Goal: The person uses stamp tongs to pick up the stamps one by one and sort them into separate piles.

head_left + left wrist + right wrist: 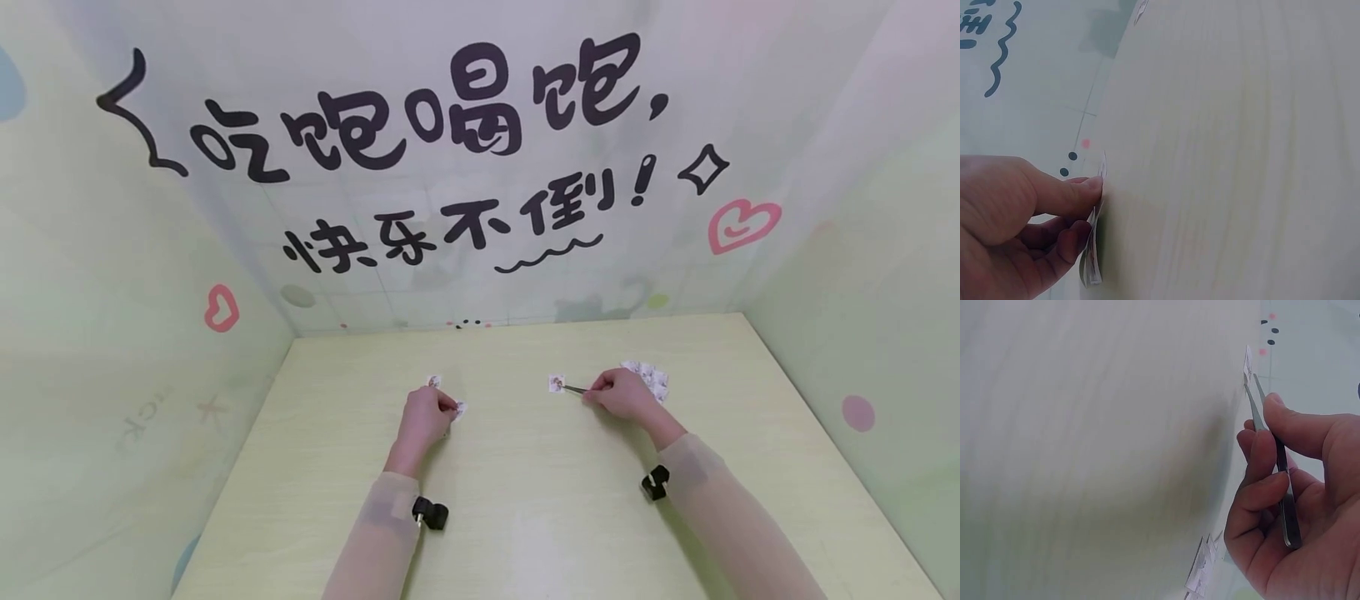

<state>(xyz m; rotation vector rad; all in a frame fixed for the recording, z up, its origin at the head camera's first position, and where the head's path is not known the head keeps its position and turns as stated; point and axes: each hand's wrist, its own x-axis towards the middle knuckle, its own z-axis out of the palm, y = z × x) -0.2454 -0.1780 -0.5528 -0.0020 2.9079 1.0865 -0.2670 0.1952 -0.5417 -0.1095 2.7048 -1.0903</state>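
My right hand [618, 393] holds metal tweezers [1280, 456] between thumb and fingers. The tweezers' tips reach a small white paper square [555, 383] with a reddish print; whether they grip it, I cannot tell. To the left, my left hand [426, 417] pinches a small white printed paper piece [1104, 165] between thumb and fingers. More thin paper pieces [1092, 265] show beneath its fingers, partly hidden. Just beyond that hand lies another printed square [434, 380].
A spread of several white printed squares [654, 382] lies beside and behind the right hand. The pale wooden table [517, 483] is enclosed by printed fabric walls [465, 250] at the back and both sides. Each wrist wears a black camera mount [431, 513].
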